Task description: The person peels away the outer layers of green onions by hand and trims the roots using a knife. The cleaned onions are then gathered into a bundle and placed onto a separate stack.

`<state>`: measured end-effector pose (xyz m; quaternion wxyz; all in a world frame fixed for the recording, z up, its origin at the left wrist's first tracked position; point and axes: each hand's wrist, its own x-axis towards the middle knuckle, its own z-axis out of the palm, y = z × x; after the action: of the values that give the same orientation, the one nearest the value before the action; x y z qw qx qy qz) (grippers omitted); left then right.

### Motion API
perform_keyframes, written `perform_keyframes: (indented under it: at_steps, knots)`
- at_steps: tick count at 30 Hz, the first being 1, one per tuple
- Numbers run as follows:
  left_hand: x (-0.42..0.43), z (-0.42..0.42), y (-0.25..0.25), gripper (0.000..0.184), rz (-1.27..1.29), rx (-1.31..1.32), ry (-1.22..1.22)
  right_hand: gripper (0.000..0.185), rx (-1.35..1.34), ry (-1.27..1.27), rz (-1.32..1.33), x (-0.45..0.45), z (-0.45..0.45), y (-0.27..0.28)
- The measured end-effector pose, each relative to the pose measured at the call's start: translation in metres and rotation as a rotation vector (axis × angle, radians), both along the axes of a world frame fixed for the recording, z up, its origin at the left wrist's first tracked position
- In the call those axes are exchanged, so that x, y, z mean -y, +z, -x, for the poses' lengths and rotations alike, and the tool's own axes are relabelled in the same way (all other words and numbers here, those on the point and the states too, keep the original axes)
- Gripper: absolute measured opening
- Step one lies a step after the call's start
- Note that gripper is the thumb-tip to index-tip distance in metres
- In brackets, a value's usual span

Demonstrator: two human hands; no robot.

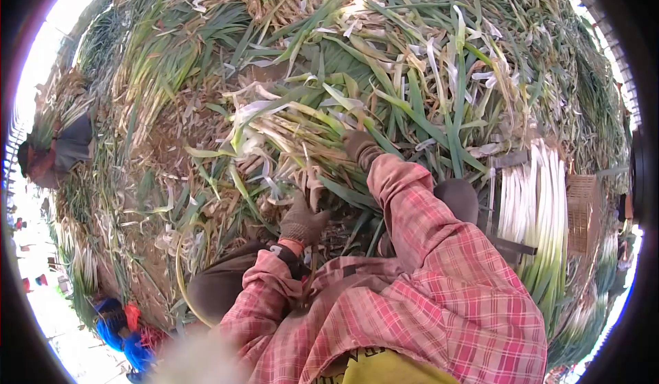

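My left hand (304, 220), in a grey-brown knit glove, is low in the middle, just below the pale root ends of a loose pile of green onions (281, 133). Its thumb stands apart from the fingers, and I see nothing held in it. Farther up and right, my right hand (358, 148), also gloved, is closed around the leafy part of the green onions in that pile. Its fingertips are partly hidden among the leaves. Peeled papery skins and long green leaves lie around both hands.
To my right, a bundle of cleaned green onions (534, 205) with white stems rests in a metal frame (511, 245), beside a wicker basket (582, 212). Uncleaned green onions (171, 40) heap up ahead. Another person (62, 150) is at the far left; blue and red items (123, 336) lie lower left.
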<state>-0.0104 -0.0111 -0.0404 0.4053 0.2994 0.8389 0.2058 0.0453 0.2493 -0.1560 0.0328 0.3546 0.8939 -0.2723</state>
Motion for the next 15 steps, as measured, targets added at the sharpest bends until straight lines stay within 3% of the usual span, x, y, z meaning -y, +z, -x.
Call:
perform_keyframes:
  at_steps: [3, 6, 8, 10, 12, 15]
  knots:
    - [-0.032, -0.008, 0.009, 0.066, 0.023, 0.038, -0.131, 0.046, -0.007, -0.287, 0.133, -0.031, -0.002, 0.011]
    - [-0.054, -0.020, 0.006, 0.066, 0.035, 0.055, -0.158, 0.039, 0.089, -0.288, 0.097, -0.046, -0.004, -0.007]
    - [-0.059, -0.022, -0.003, 0.066, 0.047, 0.104, -0.098, 0.049, 0.166, -0.287, 0.154, -0.059, -0.008, -0.067]
    - [-0.057, -0.024, -0.014, 0.064, 0.050, 0.148, -0.070, 0.059, 0.194, -0.228, 0.217, -0.058, -0.014, -0.087]
    - [-0.059, -0.024, -0.011, 0.063, 0.073, 0.124, -0.100, 0.070, 0.157, -0.113, 0.271, -0.054, -0.017, -0.049]
    - [-0.062, -0.029, 0.006, 0.064, 0.136, 0.114, -0.110, 0.081, 0.122, -0.157, 0.229, -0.033, -0.015, -0.037]
